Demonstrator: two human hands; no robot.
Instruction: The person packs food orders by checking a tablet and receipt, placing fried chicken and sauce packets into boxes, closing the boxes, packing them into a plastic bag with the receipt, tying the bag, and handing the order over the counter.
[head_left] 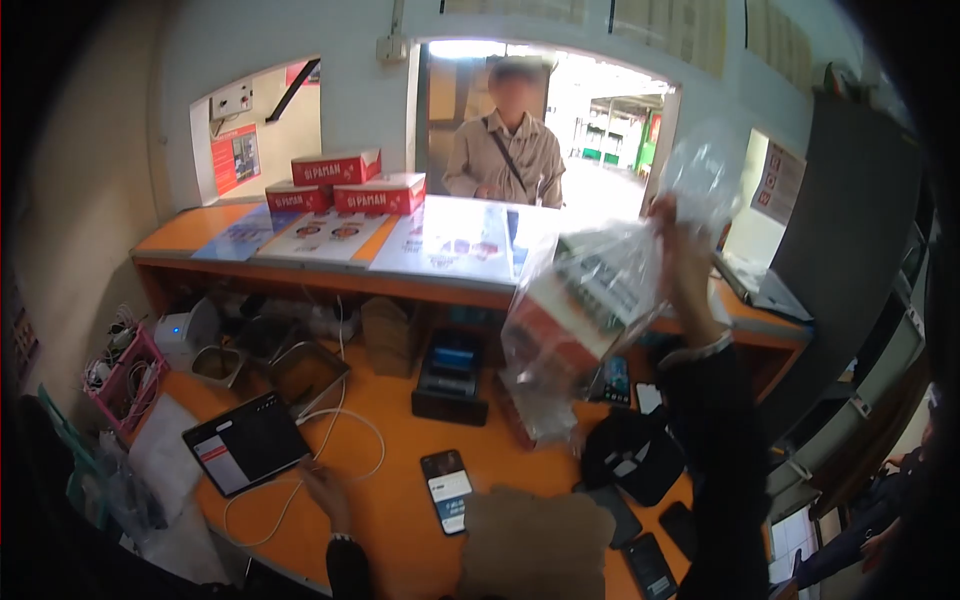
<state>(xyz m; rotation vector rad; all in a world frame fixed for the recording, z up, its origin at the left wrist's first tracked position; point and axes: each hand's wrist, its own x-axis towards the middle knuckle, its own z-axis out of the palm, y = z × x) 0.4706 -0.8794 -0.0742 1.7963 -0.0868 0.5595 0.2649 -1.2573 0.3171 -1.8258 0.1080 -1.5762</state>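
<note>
My right hand (680,255) is raised and closed round the gathered top of a clear plastic bag (600,290). Red, white and green boxes show through the plastic. Low on the left, my left hand (325,492) is at the edge of a black tablet (247,443), beside a white cable (382,450); its fingers are too small and blurred to read. A lit phone (445,490) lies on the orange desk (400,565) to its right.
A person (508,150) stands beyond the raised counter (165,240). Red boxes (380,195) are stacked on it. Metal containers (308,375), a black device (450,375), a black cap (635,455), brown paper (540,545) and more phones (650,568) lie below.
</note>
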